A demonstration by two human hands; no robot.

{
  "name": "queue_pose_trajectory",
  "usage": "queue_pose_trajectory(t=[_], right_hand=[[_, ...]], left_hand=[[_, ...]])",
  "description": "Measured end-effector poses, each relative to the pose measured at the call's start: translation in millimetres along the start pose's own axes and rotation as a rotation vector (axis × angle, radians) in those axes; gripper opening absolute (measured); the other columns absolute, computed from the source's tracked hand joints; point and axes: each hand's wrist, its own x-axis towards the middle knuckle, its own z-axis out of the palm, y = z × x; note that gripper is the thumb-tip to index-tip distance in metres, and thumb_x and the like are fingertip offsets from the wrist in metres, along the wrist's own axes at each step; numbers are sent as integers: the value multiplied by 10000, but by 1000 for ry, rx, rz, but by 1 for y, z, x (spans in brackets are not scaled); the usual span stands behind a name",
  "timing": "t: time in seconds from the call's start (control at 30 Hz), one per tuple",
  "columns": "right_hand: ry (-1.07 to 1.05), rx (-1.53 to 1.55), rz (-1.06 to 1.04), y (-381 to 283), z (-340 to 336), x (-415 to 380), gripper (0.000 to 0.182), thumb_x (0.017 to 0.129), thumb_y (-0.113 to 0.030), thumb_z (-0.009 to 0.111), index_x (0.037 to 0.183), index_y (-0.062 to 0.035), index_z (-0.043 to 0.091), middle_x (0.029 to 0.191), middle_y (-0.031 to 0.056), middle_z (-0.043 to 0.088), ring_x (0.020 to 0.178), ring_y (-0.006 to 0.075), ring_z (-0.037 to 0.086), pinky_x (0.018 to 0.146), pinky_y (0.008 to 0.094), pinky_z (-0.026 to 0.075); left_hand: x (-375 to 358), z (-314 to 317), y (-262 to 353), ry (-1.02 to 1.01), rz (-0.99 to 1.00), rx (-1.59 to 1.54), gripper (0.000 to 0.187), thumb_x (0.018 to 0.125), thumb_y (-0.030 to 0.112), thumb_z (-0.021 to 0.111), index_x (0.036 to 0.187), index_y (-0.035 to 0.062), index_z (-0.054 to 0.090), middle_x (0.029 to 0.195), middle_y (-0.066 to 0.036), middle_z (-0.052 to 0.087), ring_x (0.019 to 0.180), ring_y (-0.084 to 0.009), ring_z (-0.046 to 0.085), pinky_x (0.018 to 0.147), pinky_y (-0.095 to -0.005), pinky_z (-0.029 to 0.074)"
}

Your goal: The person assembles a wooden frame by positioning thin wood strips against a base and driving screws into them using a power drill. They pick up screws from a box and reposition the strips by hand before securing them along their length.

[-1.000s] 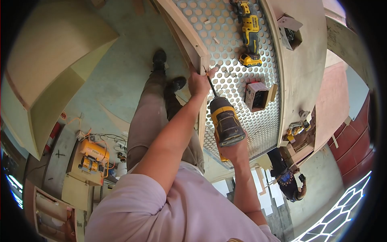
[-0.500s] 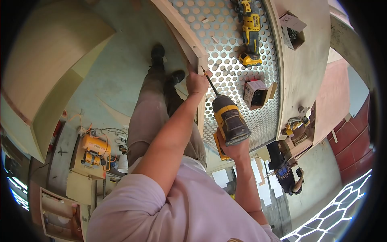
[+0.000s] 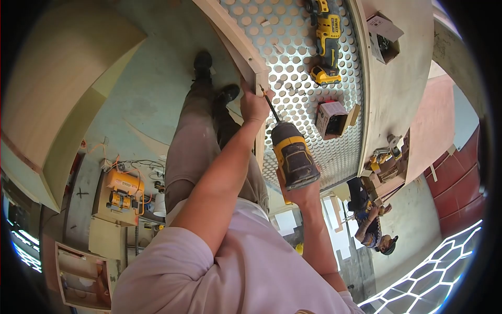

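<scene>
My right hand [image 3: 304, 192] is wrapped around the handle of a yellow-and-black cordless drill [image 3: 294, 154]. Its long dark bit [image 3: 272, 109] reaches up to the corner of a pale wooden frame [image 3: 250, 58], where a small screw-like tip shows at the end. Beside that tip, my left hand [image 3: 254, 108] grips the frame's edge, with some fingers hidden behind the wood. A perforated metal sheet [image 3: 293, 68] lies inside the frame.
On the metal sheet are a yellow cordless multi-tool [image 3: 328, 44] and an open box of dark screws [image 3: 333, 120]. Another open box [image 3: 384, 39] sits on the curved wood panel. An orange compressor [image 3: 123, 189] stands lower left. A co-worker [image 3: 372, 222] stands at right.
The drill body has swung slightly left, its bit staying at the frame corner. My left hand keeps its place. The co-worker has shifted posture, with hands now together.
</scene>
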Motion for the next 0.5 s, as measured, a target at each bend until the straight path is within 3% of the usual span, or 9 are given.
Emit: queue_pose_trajectory(t=[0.1,0.2,0.37,0.5], right_hand=[[-48,109,169,-11,-2,3,413,745,-104,794,1134,-36,673,908,133,749,824,306,755,737,359,586],[9,54,3,1,3,2,416,743,-108,796,1131,-32,666,888,129,749,811,312,756,724,359,586],[-39,72,65,-4,-2,7,412,745,-98,791,1131,-30,663,875,127,749,794,320,757,696,358,587],[-45,65,52,-6,-1,9,409,748,-86,785,1135,-30,664,869,132,745,796,330,754,691,361,588]], left_hand=[[0,-1,0,-7,2,2,1057,715,292,816,1559,54,225,1114,-299,700,1013,-485,685,850,-500,569],[0,-1,-1,-11,-5,6,1054,717,289,813,1561,64,224,1106,-298,703,1009,-483,687,849,-502,569],[4,5,-8,3,51,44,1084,755,311,833,1575,48,175,1004,-299,718,961,-491,695,795,-544,562],[1,0,-1,-6,-14,17,1044,729,287,807,1564,73,219,1081,-291,710,981,-472,700,832,-500,574]])
